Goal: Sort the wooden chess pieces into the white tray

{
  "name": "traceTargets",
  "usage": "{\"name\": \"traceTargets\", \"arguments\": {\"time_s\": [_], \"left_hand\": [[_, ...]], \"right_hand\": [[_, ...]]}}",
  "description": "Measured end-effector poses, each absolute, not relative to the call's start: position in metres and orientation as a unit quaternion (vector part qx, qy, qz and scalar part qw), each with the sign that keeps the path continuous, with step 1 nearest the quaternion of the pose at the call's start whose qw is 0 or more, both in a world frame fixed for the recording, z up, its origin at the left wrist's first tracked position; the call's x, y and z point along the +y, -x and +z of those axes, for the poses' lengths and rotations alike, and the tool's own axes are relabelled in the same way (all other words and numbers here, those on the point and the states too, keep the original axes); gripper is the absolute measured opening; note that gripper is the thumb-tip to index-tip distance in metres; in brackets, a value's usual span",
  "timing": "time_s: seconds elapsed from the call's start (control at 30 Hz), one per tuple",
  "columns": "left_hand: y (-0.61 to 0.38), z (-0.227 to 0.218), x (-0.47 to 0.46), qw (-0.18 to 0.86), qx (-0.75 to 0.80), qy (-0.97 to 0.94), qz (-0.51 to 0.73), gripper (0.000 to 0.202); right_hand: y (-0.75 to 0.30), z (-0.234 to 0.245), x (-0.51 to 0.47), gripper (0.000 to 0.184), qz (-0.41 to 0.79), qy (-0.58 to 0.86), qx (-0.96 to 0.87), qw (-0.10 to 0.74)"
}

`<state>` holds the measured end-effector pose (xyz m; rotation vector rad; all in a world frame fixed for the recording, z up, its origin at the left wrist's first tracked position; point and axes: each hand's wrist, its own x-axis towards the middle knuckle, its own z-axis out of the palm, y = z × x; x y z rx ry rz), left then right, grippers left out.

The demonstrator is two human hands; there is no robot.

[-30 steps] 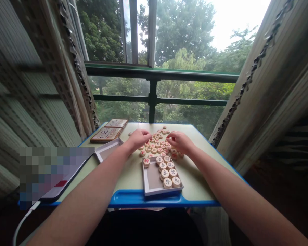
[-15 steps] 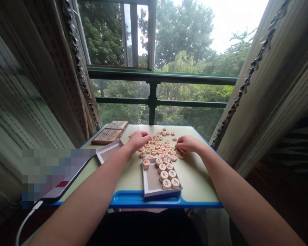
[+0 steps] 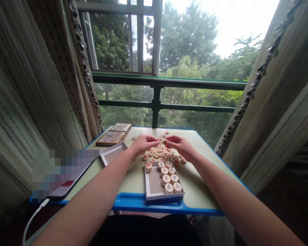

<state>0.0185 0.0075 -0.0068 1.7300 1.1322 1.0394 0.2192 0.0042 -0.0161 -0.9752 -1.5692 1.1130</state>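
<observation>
Round wooden Chinese chess pieces [image 3: 159, 149] with red and dark characters lie in a loose heap on the table. Over the heap my left hand [image 3: 145, 144] has its thumb and fingers drawn together; whatever they hold is too small to make out. Facing it, close to its fingertips, my right hand [image 3: 181, 145] is closed in a pinch, with what looks like a pale chess piece at the tips. Nearer to me stands a shallow box [image 3: 154, 186]. Dark-lettered pieces fill its right side in two columns, and a red-lettered piece [image 3: 148, 165] sits in its far left corner.
An empty box lid [image 3: 113, 153] lies left of my forearm. Behind it is a folded wooden case [image 3: 111, 137]. A blurred-out laptop-like device [image 3: 64, 191] with a white cable [image 3: 30, 218] occupies the left edge. The table [image 3: 202, 184] has a blue rim; curtains and a window surround it.
My hands have come together over the heap, the right moving left and the left slightly right. Several pieces now show near the heap's right side where my right hand was. The view has shifted slightly.
</observation>
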Motion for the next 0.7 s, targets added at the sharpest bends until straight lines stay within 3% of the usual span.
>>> {"name": "traceTargets", "arguments": {"time_s": [0.4, 0.7], "left_hand": [[-0.0198, -0.0025, 0.0012, 0.454, 0.381, -0.721, 0.359, 0.027], [-0.02, 0.0012, -0.0014, 0.489, 0.384, -0.686, 0.377, 0.029]], "right_hand": [[-0.21, -0.016, -0.0048, 0.034, 0.526, 0.365, -0.636, 0.431], [-0.2106, -0.0127, -0.0079, 0.035, 0.445, 0.355, -0.704, 0.424]]}}
